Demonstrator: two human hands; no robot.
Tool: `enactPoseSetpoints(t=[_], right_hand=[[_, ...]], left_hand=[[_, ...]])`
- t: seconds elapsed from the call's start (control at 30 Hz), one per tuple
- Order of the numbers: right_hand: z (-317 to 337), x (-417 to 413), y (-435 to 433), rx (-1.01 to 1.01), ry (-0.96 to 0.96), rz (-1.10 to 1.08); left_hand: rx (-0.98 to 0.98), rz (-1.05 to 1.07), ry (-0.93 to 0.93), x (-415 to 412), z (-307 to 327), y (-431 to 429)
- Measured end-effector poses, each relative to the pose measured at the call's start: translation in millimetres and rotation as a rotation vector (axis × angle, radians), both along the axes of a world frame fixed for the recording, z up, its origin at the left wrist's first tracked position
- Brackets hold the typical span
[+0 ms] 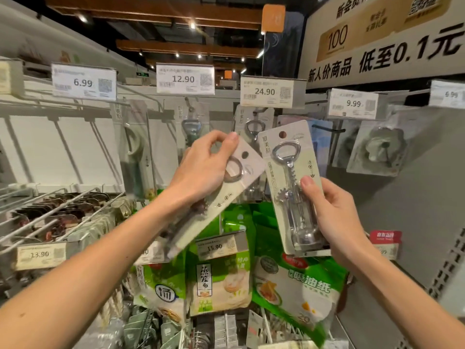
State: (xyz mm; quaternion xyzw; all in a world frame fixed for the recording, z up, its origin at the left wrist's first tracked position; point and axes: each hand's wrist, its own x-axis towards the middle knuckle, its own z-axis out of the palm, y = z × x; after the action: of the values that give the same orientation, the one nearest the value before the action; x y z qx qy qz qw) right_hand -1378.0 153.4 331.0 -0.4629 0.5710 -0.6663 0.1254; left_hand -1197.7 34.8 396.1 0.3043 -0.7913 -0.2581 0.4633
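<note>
Corkscrew packs, two, both off the rack and in hand, held before the middle of the display rack (161, 107), below its upper row of hooks.

- Tilted corkscrew pack (247, 170): the left hand (201, 172) grips its upper half. The fingers are curled over the card and one fingertip sits at the top corner. Long axis runs from the hole end at upper right down to lower left. Its hang hole (244, 154) is clear of the fingers.
- Upright corkscrew pack (292, 187): the right hand (334, 217) pinches its lower right edge, thumb pressed on the front. Long axis is near vertical, with the hole end up.
- The two cards are just beside each other at mid-height; I cannot tell whether they touch.

Judgement: if a pack is to be hung, the hook under the 24.90 price tag (266, 91) is the likely target, since a hung corkscrew (254, 127) shows there. It lies above and behind both packs, between their hole ends. Neither hand is clearly nearer.

Hidden or unclear:
- The hook's tip cannot be made out.
- The right hand's fingers are hidden behind the card.
- The tilted pack's lower end is blurred.
- The left hand covers most of the tool in the tilted pack.
- Green bags (289, 285) hang in the row below.
</note>
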Motion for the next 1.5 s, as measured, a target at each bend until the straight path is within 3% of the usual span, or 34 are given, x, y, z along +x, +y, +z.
enactPoseSetpoints(t=[0.1, 0.23, 0.4, 0.67, 1.13, 1.5], right_hand=[[2, -1, -3, -0.044, 0.026, 0.011], [10, 1, -8, -0.055, 0.018, 0.05], [24, 6, -18, -0.075, 0.012, 0.066], [44, 11, -38, -0.052, -0.063, 0.095], [36, 8, -41, -0.019, -0.139, 0.113], [37, -10, -105, 0.111, -0.122, 0.143]], left_hand=[[-0.196, 0.027, -0.161, -4, 9, -11], [-0.483, 0.088, -0.201, -5, 26, -7], [-0.665, 0.188, -0.28, -4, 54, 0], [-0.612, 0.255, -0.491, -5, 77, -1], [-0.613, 0.23, -0.57, -1, 82, -7], [-0.621, 0.208, -0.555, -6, 74, -10]])
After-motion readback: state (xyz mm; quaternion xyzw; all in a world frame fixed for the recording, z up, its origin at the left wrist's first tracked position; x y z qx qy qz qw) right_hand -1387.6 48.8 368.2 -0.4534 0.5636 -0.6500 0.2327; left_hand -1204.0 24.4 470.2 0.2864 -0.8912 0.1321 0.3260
